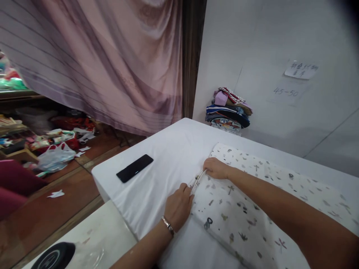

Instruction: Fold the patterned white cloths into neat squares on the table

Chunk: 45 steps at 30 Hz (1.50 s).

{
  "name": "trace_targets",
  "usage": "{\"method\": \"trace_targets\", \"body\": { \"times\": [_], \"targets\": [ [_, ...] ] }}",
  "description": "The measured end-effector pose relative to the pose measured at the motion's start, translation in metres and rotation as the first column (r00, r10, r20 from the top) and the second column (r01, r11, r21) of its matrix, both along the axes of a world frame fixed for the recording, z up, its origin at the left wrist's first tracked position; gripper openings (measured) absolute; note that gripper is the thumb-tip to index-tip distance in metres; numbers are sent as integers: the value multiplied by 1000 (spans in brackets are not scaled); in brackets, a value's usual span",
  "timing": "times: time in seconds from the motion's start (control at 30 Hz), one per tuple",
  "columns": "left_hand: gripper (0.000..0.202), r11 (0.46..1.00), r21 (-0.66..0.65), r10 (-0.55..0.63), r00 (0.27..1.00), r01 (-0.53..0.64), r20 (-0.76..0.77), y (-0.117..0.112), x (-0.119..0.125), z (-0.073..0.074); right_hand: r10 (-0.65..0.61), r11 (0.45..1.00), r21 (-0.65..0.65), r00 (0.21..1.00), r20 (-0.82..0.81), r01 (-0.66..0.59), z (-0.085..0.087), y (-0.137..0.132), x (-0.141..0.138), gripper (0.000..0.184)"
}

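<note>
Cloth in white fabric with small plant-like prints [226, 213] lies on the white sheet-covered table [179, 140]; bare left hand [178, 206] and bare right hand [216, 168] are both pinching its edge, narrow grips with a gathered bit between; imo if one slips or they tug unevenly, that edge could skew, and the wrinkled white sheet [148, 196] underneath might ruck up too.

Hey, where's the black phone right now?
In the head view, the black phone lies left of centre on the white sheet, up and left of the braceleted left hand.
</note>
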<state>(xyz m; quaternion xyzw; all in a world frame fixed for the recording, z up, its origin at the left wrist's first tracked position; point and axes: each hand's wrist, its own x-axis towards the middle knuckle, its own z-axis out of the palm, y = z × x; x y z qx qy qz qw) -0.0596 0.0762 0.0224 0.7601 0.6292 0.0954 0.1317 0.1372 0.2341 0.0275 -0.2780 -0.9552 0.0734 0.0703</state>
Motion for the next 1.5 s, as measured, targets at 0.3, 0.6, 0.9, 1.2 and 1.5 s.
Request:
{"method": "trace_targets", "body": {
  "times": [0.3, 0.6, 0.9, 1.2, 1.5],
  "targets": [
    [29, 995, -6, 100, 989, -100, 110, 6, -7, -4, -34, 998, -50, 996, 87, 39, 0, 7, -16, 14],
    [19, 975, -117, 198, 978, -190, 62, 11, -13, 0, -39, 997, -51, 966, 256, 54, 6, 10, -27, 16],
    [19, 974, -131, 194, 979, -183, 70, 11, -18, -2, -60, 995, -74, 991, 120, 69, -5, 14, -23, 23],
    [21, 983, -79, 175, 971, -164, 164, -5, -21, -7, -541, 839, -45, 840, 45, 543, -21, 50, 27, 46],
    [18, 961, -165, 253, 945, -221, 208, -8, -22, -1, -680, 723, -49, 723, 119, 689, -40, 68, 34, 52]
  ]
}}
